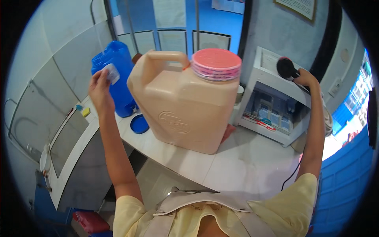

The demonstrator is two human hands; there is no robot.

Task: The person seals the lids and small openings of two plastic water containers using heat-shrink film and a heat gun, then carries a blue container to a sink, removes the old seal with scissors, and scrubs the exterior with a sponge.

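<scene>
My left hand (100, 87) pinches a small white packet or piece of film (112, 74) in front of a blue plastic jerrycan (120, 89). My right hand (306, 78) grips a black handheld device (285, 68) with a round end, probably a hair dryer, over the top of a white cabinet (276, 89). Between my arms a large beige plastic water jug (183, 109) stands upright on the white tiled counter (237, 166). Its pink screw cap (217, 59) has a printed pink band (217, 72) around the neck. Neither hand touches the jug.
A thin stream runs from a bent pipe (92, 13) into the blue jerrycan's mouth. A blue lid (139, 123) lies beside it. Tools lie inside the glass-fronted cabinet. A black cord (291, 174) hangs near my right arm. A red jerrycan (90, 222) sits low at left.
</scene>
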